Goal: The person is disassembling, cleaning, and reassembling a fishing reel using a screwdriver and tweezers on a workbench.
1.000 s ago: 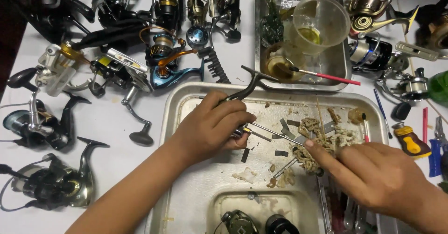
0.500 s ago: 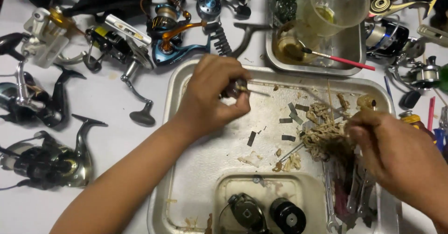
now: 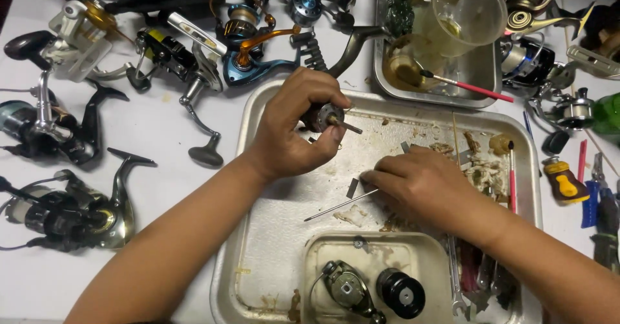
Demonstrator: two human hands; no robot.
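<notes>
My left hand is shut on a small dark round reel part with a short shaft sticking out to the right, held above the big metal tray. My right hand rests palm down on the tray floor, fingertips pinching the end of a thin metal rod that lies slanting to the lower left. Bits of greasy debris and small metal pieces lie around that hand.
A small inner tray holds a reel body and a black spool. A second tray at the back holds a plastic cup and a red-handled brush. Several fishing reels crowd the left; screwdrivers lie right.
My left hand has lifted and turned the reel part so its shaft points right. My right hand has moved left off the debris pile and onto the thin rod.
</notes>
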